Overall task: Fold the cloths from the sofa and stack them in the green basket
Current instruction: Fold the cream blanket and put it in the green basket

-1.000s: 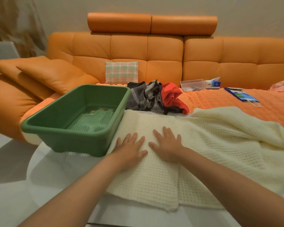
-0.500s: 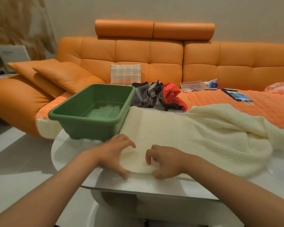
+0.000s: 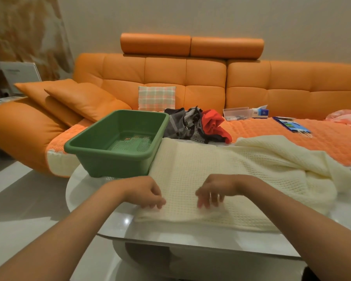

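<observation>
Our left hand and right hand, flat before, now curl at the near edge of the cloth, maybe ready to fold it; we cannot tell if they grip.

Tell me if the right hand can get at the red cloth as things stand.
Probably yes. The right hand is over the blanket, and only that flat blanket lies between it and the red cloth, which sits exposed in the pile. A forward lean looks needed.
</observation>
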A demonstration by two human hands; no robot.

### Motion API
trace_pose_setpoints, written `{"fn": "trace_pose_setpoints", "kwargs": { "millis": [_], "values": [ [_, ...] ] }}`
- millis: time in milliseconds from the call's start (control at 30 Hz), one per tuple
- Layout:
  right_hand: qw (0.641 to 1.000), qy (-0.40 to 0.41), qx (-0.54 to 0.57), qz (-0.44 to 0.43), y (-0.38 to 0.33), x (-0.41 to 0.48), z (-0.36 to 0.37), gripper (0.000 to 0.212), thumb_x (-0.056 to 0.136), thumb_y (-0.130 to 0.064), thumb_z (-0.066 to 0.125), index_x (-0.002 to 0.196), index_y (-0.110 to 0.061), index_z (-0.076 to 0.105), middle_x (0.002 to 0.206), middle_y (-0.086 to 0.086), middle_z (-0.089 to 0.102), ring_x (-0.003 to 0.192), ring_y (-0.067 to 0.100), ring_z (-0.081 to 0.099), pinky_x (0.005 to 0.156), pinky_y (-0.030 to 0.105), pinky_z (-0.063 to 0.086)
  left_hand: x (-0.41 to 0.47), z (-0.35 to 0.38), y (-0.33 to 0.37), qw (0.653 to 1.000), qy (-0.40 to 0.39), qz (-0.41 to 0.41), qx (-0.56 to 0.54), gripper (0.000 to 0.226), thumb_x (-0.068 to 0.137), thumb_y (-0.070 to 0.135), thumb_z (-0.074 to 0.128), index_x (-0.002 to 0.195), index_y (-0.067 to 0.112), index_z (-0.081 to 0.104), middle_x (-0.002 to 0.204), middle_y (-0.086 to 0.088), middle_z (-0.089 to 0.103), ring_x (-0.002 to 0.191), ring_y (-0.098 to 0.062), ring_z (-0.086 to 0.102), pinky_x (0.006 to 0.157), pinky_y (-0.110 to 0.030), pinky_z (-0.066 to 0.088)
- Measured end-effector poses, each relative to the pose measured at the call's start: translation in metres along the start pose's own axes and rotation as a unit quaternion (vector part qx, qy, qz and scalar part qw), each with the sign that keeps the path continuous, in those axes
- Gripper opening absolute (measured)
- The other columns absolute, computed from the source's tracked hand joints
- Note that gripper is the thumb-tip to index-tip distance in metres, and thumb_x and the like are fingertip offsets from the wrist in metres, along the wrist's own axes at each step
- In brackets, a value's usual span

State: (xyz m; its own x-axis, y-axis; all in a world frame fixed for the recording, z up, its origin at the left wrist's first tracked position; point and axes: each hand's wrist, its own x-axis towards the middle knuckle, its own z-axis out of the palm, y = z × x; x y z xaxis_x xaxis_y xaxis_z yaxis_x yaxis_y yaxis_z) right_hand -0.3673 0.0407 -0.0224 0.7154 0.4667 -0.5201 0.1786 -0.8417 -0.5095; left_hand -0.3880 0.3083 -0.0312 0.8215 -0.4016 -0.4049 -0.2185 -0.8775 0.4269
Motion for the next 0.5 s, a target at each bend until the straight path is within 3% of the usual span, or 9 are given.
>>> {"fn": "trace_pose_setpoints", "kwargs": {
  "millis": [67, 133, 200, 300, 400, 500],
  "values": [
    [0.990, 0.140, 0.017, -0.002, 0.006, 0.014, -0.009, 0.034, 0.099, -0.042, 0.050, 0.100, -0.023, 0.078, 0.109, -0.004, 0.072, 0.094, 0.014, 0.063, 0.085, 0.030, 0.045, 0.012, 0.002, 0.002, 0.996, 0.073, 0.024, 0.043, 0.019, 0.096, 0.039, 0.056, 0.096, 0.036, 0.074, 0.091, 0.019, 0.065, 0.089, -0.004, 0.061, 0.081, -0.025, 0.050],
    [0.966, 0.250, -0.060, 0.022, 0.017, 0.035, -0.009, 0.037, 0.097, -0.048, 0.048, 0.124, -0.032, 0.067, 0.137, -0.002, 0.058, 0.121, 0.018, 0.053, 0.101, 0.037, 0.042, 0.023, 0.010, 0.001, 0.985, 0.128, 0.028, 0.110, 0.020, 0.099, 0.036, 0.052, 0.112, 0.036, 0.067, 0.109, 0.017, 0.053, 0.106, -0.006, 0.049, 0.090, -0.031, 0.047],
    [0.973, 0.196, -0.103, 0.064, 0.025, 0.051, 0.004, 0.059, 0.095, -0.062, 0.044, 0.149, -0.042, 0.037, 0.162, 0.004, 0.025, 0.147, 0.028, 0.024, 0.118, 0.054, 0.024, 0.030, 0.018, -0.002, 0.979, 0.152, -0.005, 0.138, 0.022, 0.100, 0.035, 0.049, 0.119, 0.033, 0.059, 0.120, 0.007, 0.046, 0.111, -0.011, 0.041, 0.091, -0.034, 0.045],
    [0.970, 0.139, -0.176, 0.093, 0.032, 0.067, 0.029, 0.075, 0.095, -0.071, 0.029, 0.156, -0.043, -0.004, 0.165, 0.004, -0.019, 0.152, 0.027, -0.017, 0.119, 0.060, -0.003, 0.035, 0.023, 0.001, 0.971, 0.161, -0.094, 0.152, 0.029, 0.099, 0.030, 0.049, 0.125, 0.017, 0.048, 0.128, -0.007, 0.043, 0.115, -0.025, 0.047, 0.091, -0.036, 0.044],
    [0.966, 0.178, -0.173, 0.076, 0.029, 0.065, 0.036, 0.075, 0.096, -0.069, 0.026, 0.157, -0.039, -0.006, 0.163, 0.006, -0.024, 0.150, 0.027, -0.022, 0.120, 0.059, -0.006, 0.041, 0.024, 0.006, 0.959, 0.163, -0.176, 0.154, 0.043, 0.100, 0.031, 0.049, 0.134, 0.005, 0.040, 0.133, -0.016, 0.048, 0.117, -0.029, 0.054, 0.085, -0.032, 0.043],
    [0.968, 0.184, -0.159, 0.061, 0.033, 0.056, 0.037, 0.075, 0.096, -0.067, 0.030, 0.157, -0.038, -0.002, 0.164, 0.003, -0.023, 0.151, 0.024, -0.021, 0.121, 0.058, -0.005, 0.045, 0.027, 0.012, 0.956, 0.149, -0.179, 0.176, 0.046, 0.100, 0.018, 0.044, 0.142, 0.003, 0.032, 0.128, -0.016, 0.056, 0.111, -0.029, 0.059, 0.073, -0.031, 0.041]
  ]
}}
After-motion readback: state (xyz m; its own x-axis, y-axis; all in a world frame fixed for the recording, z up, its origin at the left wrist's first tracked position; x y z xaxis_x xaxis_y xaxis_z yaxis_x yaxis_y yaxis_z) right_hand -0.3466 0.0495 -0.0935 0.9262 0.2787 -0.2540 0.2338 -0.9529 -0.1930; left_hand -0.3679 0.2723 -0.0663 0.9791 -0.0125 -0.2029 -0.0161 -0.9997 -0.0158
